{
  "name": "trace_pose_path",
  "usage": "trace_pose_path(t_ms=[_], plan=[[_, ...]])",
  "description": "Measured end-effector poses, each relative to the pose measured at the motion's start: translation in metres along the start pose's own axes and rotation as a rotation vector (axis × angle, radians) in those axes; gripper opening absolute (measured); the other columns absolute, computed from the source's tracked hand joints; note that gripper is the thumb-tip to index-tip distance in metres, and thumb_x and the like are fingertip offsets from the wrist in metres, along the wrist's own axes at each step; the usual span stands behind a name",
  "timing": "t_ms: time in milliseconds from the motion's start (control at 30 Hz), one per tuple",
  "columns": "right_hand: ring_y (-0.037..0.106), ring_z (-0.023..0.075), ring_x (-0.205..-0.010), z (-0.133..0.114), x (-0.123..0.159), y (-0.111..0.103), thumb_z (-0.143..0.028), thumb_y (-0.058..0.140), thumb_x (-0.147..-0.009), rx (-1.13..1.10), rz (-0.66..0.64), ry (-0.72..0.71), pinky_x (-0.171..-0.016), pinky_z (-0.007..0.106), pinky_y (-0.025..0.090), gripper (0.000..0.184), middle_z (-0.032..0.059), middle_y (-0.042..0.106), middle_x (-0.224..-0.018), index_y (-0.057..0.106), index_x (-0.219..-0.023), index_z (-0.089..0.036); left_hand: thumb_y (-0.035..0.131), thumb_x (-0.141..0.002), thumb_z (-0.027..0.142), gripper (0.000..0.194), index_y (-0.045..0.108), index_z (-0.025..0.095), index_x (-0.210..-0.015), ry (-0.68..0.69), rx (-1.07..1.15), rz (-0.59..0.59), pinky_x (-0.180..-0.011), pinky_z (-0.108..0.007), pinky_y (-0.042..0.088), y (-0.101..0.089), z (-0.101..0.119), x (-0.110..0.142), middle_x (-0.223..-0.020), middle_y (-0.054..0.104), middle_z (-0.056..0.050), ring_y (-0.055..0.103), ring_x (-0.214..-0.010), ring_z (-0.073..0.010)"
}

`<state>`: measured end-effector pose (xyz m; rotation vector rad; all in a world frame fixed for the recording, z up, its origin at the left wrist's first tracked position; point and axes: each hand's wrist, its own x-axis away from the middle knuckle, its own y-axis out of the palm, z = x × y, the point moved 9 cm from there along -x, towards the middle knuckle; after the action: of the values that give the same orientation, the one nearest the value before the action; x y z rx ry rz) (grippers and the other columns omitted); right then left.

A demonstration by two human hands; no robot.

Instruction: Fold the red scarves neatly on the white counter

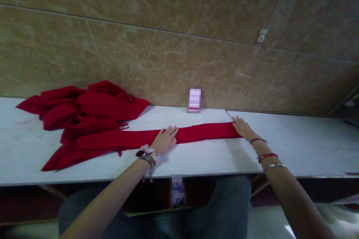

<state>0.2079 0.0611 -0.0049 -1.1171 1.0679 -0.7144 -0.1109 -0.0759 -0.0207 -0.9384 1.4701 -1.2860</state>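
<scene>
A long red scarf (202,131) lies across the table, with its right part folded into a narrow flat strip. On its left side the cloth spreads into a loose, crumpled heap (95,104), and a few fringe threads show near the middle. My left hand (165,140) rests flat on the strip around its middle, fingers stretched out. At the strip's right end, my right hand (243,128) lies with its fingers extended over the end of the cloth. Neither hand is closed around the fabric.
The white wood-grain table (303,142) is narrow and stands against a brown marble-look wall (168,59). A small blurred-out item (194,100) stands at the table's back edge. A seam between table tops runs near my right hand. My legs are below the front edge.
</scene>
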Motion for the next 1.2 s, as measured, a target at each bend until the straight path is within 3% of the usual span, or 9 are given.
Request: trace_pose_path(t_ms=[167,267,333,433,667,767,900,1067,1200], plan=[[0.024,0.0278,-0.131,-0.095,0.005,-0.026,-0.03,0.026,-0.091,-0.1,0.012,-0.196,-0.1,0.049,0.031,0.048,0.0154,0.028,-0.143,0.035,-0.134,-0.012,0.027,-0.09,0.026,0.046,0.035,0.015,-0.134,0.087,0.034,0.06,-0.105,-0.043,0.022,-0.006,0.019,-0.01,-0.143,0.028,-0.006,0.022,-0.132,-0.0201],[0.025,0.0263,-0.131,-0.154,0.014,-0.021,-0.032,0.026,-0.091,-0.115,-0.068,-0.363,-0.101,0.048,0.03,0.048,0.013,0.031,-0.142,0.035,-0.135,-0.014,0.027,-0.092,0.033,0.046,0.035,0.018,-0.135,0.111,0.044,0.013,-0.104,-0.044,0.024,0.003,0.024,-0.015,-0.143,0.029,-0.005,0.023,-0.132,-0.0219],[0.027,0.0274,-0.13,-0.167,0.018,-0.012,-0.033,0.024,-0.092,-0.102,-0.125,-0.37,-0.099,0.051,0.03,0.048,0.0116,0.032,-0.142,0.034,-0.136,-0.016,0.027,-0.092,0.035,0.046,0.035,0.019,-0.135,0.126,0.042,-0.031,-0.104,-0.045,0.023,0.01,0.025,-0.016,-0.142,0.031,-0.005,0.024,-0.131,-0.0225],[0.027,0.0303,-0.129,-0.146,0.019,-0.001,-0.032,0.023,-0.092,-0.047,-0.162,-0.273,-0.096,0.057,0.03,0.047,0.0096,0.03,-0.143,0.031,-0.137,-0.021,0.026,-0.093,0.035,0.047,0.033,0.019,-0.136,0.136,0.037,-0.058,-0.105,-0.045,0.022,0.013,0.024,-0.015,-0.142,0.03,-0.005,0.022,-0.132,-0.0219],[0.033,0.0312,-0.126,-0.032,0.016,0.016,-0.029,0.026,-0.09,0.054,-0.206,0.019,-0.094,0.057,0.033,0.046,0.0141,0.035,-0.139,0.037,-0.133,-0.018,0.026,-0.093,0.036,0.046,0.034,0.019,-0.135,0.135,0.048,-0.045,-0.105,-0.044,0.021,0.008,0.027,-0.013,-0.142,0.031,-0.005,0.023,-0.132,-0.0214],[0.033,0.0346,-0.125,-0.027,0.007,0.005,-0.028,0.03,-0.088,0.064,-0.147,0.082,-0.093,0.064,0.029,0.045,0.0164,0.038,-0.137,0.04,-0.131,-0.017,0.024,-0.094,0.035,0.044,0.038,0.019,-0.133,0.151,0.076,-0.009,-0.105,-0.044,0.022,0.006,0.029,-0.011,-0.142,0.03,-0.006,0.024,-0.131,-0.0199],[0.031,0.0287,-0.128,-0.119,-0.01,-0.024,-0.029,0.03,-0.089,-0.115,-0.053,-0.159,-0.101,0.053,0.026,0.047,0.0157,0.037,-0.138,0.04,-0.131,-0.011,0.021,-0.095,0.033,0.043,0.04,0.019,-0.131,0.123,0.085,0.034,-0.105,-0.042,0.023,-0.007,0.014,-0.003,-0.142,0.032,-0.005,0.026,-0.131,-0.02],[0.036,0.0223,-0.125,-0.273,0.012,-0.04,-0.033,0.036,-0.089,-0.329,-0.109,-0.664,-0.105,0.044,0.025,0.045,0.0128,0.045,-0.133,0.045,-0.128,-0.013,0.028,-0.093,0.033,0.042,0.043,0.016,-0.129,0.009,-0.014,-0.01,-0.104,-0.038,0.026,-0.026,-0.056,0.031,-0.139,0.035,-0.009,0.031,-0.128,-0.022],[0.034,0.0213,-0.127,-0.317,0.037,-0.028,-0.031,0.034,-0.091,-0.389,-0.142,-0.834,-0.104,0.043,0.026,0.043,0.0107,0.043,-0.135,0.044,-0.129,-0.014,0.031,-0.092,0.038,0.048,0.038,0.014,-0.132,0.018,-0.056,-0.089,-0.104,-0.033,0.027,-0.025,-0.105,0.071,-0.14,0.034,-0.011,0.031,-0.128,-0.0201]])
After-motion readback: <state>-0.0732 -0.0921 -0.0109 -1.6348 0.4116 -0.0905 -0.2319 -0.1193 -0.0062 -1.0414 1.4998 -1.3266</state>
